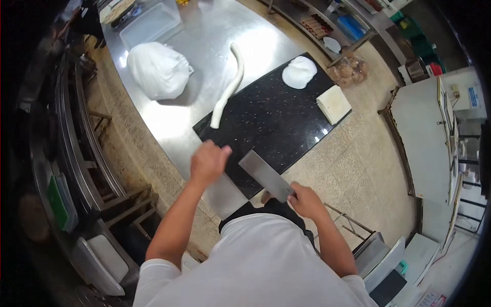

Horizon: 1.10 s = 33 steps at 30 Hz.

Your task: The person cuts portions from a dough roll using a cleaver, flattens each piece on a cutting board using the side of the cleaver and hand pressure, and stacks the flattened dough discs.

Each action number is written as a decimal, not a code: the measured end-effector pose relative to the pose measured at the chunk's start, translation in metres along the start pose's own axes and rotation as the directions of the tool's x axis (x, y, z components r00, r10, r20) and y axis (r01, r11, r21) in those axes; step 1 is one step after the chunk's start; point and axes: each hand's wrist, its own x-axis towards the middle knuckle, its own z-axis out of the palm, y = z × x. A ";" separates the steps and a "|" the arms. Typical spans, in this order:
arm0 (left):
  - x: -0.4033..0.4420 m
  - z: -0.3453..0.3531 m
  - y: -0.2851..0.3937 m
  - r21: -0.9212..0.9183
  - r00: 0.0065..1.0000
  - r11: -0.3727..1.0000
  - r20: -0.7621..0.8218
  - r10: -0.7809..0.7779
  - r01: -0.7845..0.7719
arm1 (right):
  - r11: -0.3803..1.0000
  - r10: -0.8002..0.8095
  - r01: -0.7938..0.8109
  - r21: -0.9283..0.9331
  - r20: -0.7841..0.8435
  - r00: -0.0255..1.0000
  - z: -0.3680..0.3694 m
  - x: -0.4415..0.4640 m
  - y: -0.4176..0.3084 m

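In the head view my right hand [306, 201] is closed round the handle of a cleaver [266, 175], whose broad blade points up and left over the near edge of a black speckled slab [271, 120]. My left hand [208, 162] is closed, thumb toward the slab, at the slab's lower left; whether it holds anything is hidden. Beyond it, a long white rope of dough [231, 89] lies partly on the slab and partly on the steel table. A round white piece [299, 72] and a stack of pale square sheets [333, 104] rest on the slab's right part.
A full white plastic bag [159, 70] stands on the steel table [204, 36], near a clear plastic tub [151, 28]. Back right, a shelf holds egg trays [316, 26], with a brown bag [349, 70] below. Metal racks line the left side.
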 end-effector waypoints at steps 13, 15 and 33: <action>0.061 0.083 0.132 0.191 0.808 0.793 0.270 0.524 -0.578 | 0.461 0.460 0.142 0.876 -0.372 0.806 -0.080 0.077 0.134; 0.067 0.088 0.135 0.184 0.812 0.799 0.263 0.521 -0.572 | 0.293 0.498 0.141 0.946 -0.277 0.822 -0.068 0.096 0.141; 0.141 0.081 0.136 0.156 0.644 0.625 0.230 0.730 -0.764 | 0.875 0.112 -0.163 0.455 0.138 0.984 -0.009 0.087 0.094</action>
